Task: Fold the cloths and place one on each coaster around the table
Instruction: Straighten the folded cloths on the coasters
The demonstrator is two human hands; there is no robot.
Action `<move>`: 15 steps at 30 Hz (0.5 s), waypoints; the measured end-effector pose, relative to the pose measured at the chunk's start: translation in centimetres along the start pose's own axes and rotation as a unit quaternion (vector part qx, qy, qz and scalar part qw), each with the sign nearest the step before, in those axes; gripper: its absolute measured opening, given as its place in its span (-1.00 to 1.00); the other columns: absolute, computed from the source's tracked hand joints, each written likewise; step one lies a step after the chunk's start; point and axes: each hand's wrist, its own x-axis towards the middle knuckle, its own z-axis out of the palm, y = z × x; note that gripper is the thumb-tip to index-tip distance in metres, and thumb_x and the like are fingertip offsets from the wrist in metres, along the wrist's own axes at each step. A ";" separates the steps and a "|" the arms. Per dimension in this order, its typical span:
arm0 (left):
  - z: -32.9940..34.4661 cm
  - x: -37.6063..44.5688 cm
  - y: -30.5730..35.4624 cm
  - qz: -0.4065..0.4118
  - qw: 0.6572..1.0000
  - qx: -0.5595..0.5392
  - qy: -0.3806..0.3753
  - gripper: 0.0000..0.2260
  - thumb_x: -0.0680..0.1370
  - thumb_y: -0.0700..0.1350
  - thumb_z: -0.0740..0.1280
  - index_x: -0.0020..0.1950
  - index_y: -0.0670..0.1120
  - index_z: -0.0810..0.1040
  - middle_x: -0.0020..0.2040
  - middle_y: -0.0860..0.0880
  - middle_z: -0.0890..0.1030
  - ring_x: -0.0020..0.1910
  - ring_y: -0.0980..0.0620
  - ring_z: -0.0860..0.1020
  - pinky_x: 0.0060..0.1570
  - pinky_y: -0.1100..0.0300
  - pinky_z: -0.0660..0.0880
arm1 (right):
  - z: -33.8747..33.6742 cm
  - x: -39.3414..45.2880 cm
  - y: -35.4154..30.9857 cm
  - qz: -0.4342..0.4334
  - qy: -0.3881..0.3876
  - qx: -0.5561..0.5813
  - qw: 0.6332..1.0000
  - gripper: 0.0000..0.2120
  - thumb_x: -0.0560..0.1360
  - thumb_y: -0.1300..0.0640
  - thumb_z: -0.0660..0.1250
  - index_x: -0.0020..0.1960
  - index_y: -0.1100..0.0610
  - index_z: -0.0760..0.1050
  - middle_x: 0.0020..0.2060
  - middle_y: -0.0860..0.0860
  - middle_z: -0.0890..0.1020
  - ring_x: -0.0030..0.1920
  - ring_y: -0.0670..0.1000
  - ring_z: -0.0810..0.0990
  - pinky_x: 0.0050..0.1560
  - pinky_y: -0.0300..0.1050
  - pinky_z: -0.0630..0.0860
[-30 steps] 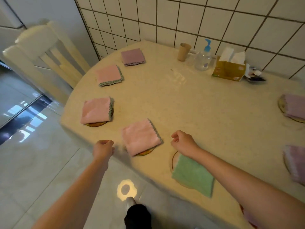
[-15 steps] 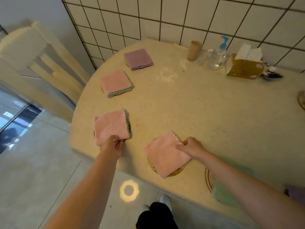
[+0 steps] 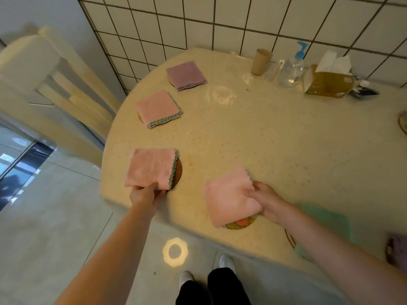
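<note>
Folded cloths lie on coasters round the beige table. My left hand pinches the near edge of a pink cloth lying over a brown coaster. My right hand grips the right side of another pink cloth, which covers a patterned coaster. Farther back lie a pink cloth and a purple cloth, each on a coaster. A green cloth shows behind my right forearm, and a purple cloth sits at the right edge.
A tan cup, a pump bottle and a tissue box stand along the tiled wall. A pale wooden chair stands left of the table. My feet are on the tiled floor at the table's near edge.
The view shifted left. Both hands reached forward from empty fists: the left took hold of the left pink cloth's near edge, the right took hold of the nearer pink cloth.
</note>
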 end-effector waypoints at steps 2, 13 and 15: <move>-0.7 0.0 0.3 0.005 1.000 0.020 -0.019 -0.61 0.50 -0.41 0.30 0.32 -0.27 0.39 0.25 -0.28 0.49 0.01 -0.25 0.53 -0.06 -0.02 0.53 | 0.3 -0.5 1.6 0.022 0.006 0.117 0.993 -0.70 0.54 0.29 0.27 0.26 0.16 0.43 0.10 0.11 0.60 0.05 0.11 0.59 -0.04 0.04 0.57; -2.4 1.1 1.1 -0.011 0.996 0.057 -0.067 -0.72 0.51 -0.40 0.31 0.21 -0.30 0.43 0.17 -0.29 0.52 -0.17 -0.14 0.57 -0.46 0.14 0.60 | 2.9 -1.7 4.8 0.053 0.064 0.313 0.946 -0.70 0.57 0.35 0.15 0.28 0.19 0.42 0.04 0.12 0.60 -0.01 0.10 0.58 -0.14 -0.02 0.51; -2.6 1.2 1.2 -0.008 0.995 0.063 -0.082 -0.76 0.51 -0.42 0.30 0.14 -0.26 0.42 0.15 -0.27 0.50 -0.14 -0.16 0.55 -0.46 0.12 0.60 | 3.2 -2.0 5.0 0.051 0.066 0.313 0.946 -0.72 0.58 0.35 0.15 0.25 0.17 0.42 0.01 0.12 0.59 -0.02 0.10 0.57 -0.15 -0.01 0.51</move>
